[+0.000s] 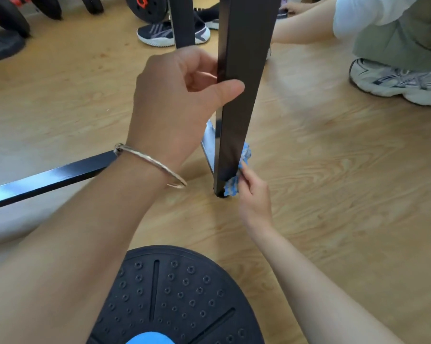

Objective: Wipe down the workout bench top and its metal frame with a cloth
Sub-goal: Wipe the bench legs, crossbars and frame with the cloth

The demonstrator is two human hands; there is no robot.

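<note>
You are low over a pale wood-grain floor, and the bench's metal frame fills the middle of your view. Its nearest leg is a flat-sided black tube with a dull sheen, running from the top edge down to a foot planted on the floor. A second black leg stands behind it, and a glossy black floor bar stretches away to your left. The bench top itself is out of view.

Just below you lies a black round balance board, studded with small rings and with a blue centre.

Another person crouches at the upper right, one white trainer flat on the floor. Dark trainers and black weight plates sit beyond the legs.

Your left hand grips the nearest leg partway up, thumb laid across its front face and fingers curled behind. Your right hand pinches a bunched blue-and-white cloth and presses it against the right side of that leg, just above the foot. The cloth wraps the tube's edge and shows again a little higher.

A thin metal bangle circles your left wrist.
</note>
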